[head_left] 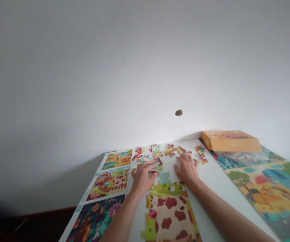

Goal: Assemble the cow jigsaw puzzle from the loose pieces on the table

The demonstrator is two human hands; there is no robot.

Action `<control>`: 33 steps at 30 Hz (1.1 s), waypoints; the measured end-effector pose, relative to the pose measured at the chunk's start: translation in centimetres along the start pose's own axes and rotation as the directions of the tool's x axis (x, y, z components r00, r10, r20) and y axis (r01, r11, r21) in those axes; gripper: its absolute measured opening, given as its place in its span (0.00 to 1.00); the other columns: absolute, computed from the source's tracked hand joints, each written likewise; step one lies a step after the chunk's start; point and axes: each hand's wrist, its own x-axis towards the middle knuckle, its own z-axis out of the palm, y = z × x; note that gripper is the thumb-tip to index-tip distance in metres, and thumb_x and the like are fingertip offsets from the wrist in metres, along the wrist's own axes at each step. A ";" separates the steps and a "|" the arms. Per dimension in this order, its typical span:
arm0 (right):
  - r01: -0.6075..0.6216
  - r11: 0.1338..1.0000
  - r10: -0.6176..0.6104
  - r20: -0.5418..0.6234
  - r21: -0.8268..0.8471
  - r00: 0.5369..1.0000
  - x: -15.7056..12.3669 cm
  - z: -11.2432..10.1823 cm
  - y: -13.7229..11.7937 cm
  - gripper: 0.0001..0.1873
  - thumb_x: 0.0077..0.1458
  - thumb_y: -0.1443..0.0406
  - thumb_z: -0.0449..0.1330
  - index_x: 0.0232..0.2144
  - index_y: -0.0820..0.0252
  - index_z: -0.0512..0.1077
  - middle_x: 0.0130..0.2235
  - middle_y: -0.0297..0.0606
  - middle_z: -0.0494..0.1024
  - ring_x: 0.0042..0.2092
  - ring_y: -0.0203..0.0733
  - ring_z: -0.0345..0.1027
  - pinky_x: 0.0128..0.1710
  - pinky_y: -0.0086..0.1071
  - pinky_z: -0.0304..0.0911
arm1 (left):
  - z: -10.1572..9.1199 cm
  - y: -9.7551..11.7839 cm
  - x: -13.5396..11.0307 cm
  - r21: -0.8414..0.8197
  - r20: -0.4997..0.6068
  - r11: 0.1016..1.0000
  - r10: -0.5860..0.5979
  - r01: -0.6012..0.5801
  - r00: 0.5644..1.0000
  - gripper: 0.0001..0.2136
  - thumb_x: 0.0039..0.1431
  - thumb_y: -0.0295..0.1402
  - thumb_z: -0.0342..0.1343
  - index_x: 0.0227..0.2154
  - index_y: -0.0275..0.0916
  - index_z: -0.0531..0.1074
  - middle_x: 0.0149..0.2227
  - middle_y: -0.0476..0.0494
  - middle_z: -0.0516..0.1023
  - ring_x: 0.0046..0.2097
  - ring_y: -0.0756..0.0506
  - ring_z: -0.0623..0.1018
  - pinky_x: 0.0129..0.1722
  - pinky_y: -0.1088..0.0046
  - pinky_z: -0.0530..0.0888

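Observation:
My left hand (143, 174) lies palm down on the white table (215, 174), fingers curled over a red-and-white puzzle piece (154, 171) at the top of a partly assembled cow puzzle (170, 211). My right hand (187, 168) rests flat beside it with fingers spread, touching the table just below several loose puzzle pieces (170, 151). A pale green piece (165, 177) sits between both hands.
A sheet of reference pictures (109, 181) lies along the left edge. An orange box (232, 141) stands at the back right, beside a large finished colourful puzzle (268, 181). A white wall rises behind the table.

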 end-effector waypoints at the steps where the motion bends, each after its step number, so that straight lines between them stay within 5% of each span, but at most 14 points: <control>1: 0.030 0.999 -0.031 0.022 0.012 0.999 0.1 0.0 -0.1 0.24 0.60 0.58 0.54 0.58 0.53 0.67 0.64 0.46 0.63 0.65 0.59 0.50 0.60 0.61 0.46 | 0.0 0.1 0.0 -0.004 0.007 1.000 0.012 -0.012 1.000 0.13 0.56 0.32 0.60 0.44 0.54 0.79 0.55 0.49 0.76 0.55 0.38 0.71 0.59 0.48 0.60; 4: 0.177 0.983 -0.182 0.136 0.052 0.974 0.5 0.3 -0.2 0.31 0.61 0.54 0.53 0.65 0.49 0.58 0.69 0.39 0.55 0.70 0.59 0.36 0.62 0.66 0.37 | 0.0 0.2 -0.1 -0.017 0.019 0.999 0.042 -0.042 0.999 0.14 0.56 0.32 0.59 0.44 0.56 0.79 0.55 0.51 0.77 0.55 0.38 0.71 0.59 0.47 0.59; 7: 0.246 0.967 -0.254 0.186 0.065 0.949 0.5 0.3 -0.5 0.27 0.63 0.53 0.51 0.63 0.48 0.62 0.67 0.38 0.58 0.70 0.61 0.34 0.61 0.71 0.25 | 0.2 0.0 -0.1 -0.019 0.022 0.999 0.047 -0.047 0.999 0.14 0.57 0.31 0.58 0.44 0.57 0.79 0.55 0.52 0.77 0.55 0.37 0.71 0.59 0.46 0.60; 10: 0.307 0.945 -0.323 0.175 0.116 0.930 0.2 -0.4 -0.8 0.26 0.65 0.54 0.49 0.63 0.47 0.61 0.68 0.38 0.56 0.70 0.60 0.34 0.62 0.71 0.27 | 0.4 -0.2 0.0 -0.010 0.035 0.999 0.044 -0.044 0.998 0.15 0.58 0.30 0.57 0.45 0.55 0.79 0.55 0.51 0.77 0.56 0.37 0.70 0.59 0.46 0.59; 14: 0.434 0.862 -0.496 0.259 0.263 0.829 -0.4 -1.4 -1.2 0.27 0.68 0.50 0.42 0.64 0.44 0.60 0.68 0.36 0.57 0.70 0.62 0.37 0.61 0.73 0.29 | 0.4 -0.2 0.1 0.000 0.033 0.998 0.056 -0.056 0.998 0.17 0.58 0.28 0.56 0.47 0.54 0.78 0.55 0.49 0.77 0.56 0.38 0.70 0.59 0.49 0.60; 20: 0.379 0.903 -0.414 0.178 0.202 0.893 -0.4 -1.0 -1.4 0.25 0.67 0.49 0.45 0.58 0.45 0.69 0.62 0.36 0.68 0.68 0.60 0.44 0.64 0.67 0.28 | 0.2 -0.3 0.1 0.043 -0.037 0.999 -0.021 0.022 0.999 0.20 0.55 0.23 0.53 0.47 0.51 0.77 0.53 0.47 0.76 0.55 0.40 0.70 0.57 0.57 0.64; 26: 0.160 0.985 -0.161 0.018 0.058 0.987 0.0 -0.7 -1.2 0.15 0.63 0.57 0.52 0.42 0.50 0.79 0.53 0.38 0.77 0.64 0.61 0.51 0.62 0.70 0.19 | 0.5 -1.1 0.5 0.183 -0.179 0.950 -0.219 0.252 0.959 0.21 0.57 0.25 0.52 0.52 0.47 0.74 0.58 0.41 0.72 0.58 0.34 0.68 0.54 0.49 0.66; 29: 0.142 0.988 -0.144 0.033 0.057 0.989 0.1 -0.8 -1.1 0.16 0.62 0.62 0.52 0.47 0.49 0.77 0.57 0.38 0.74 0.66 0.60 0.48 0.62 0.70 0.23 | 1.1 -1.4 0.5 0.253 -0.141 0.933 -0.227 0.257 0.964 0.23 0.58 0.27 0.51 0.57 0.45 0.70 0.63 0.38 0.67 0.61 0.31 0.65 0.56 0.42 0.63; 33: 0.348 0.921 -0.377 0.179 0.175 0.909 -0.4 -1.1 -1.4 0.23 0.66 0.56 0.48 0.61 0.45 0.65 0.67 0.34 0.60 0.70 0.61 0.37 0.62 0.70 0.29 | 1.4 -1.3 0.4 0.242 -0.086 0.956 -0.150 0.167 0.985 0.23 0.59 0.30 0.50 0.57 0.47 0.70 0.64 0.43 0.66 0.62 0.30 0.62 0.58 0.38 0.58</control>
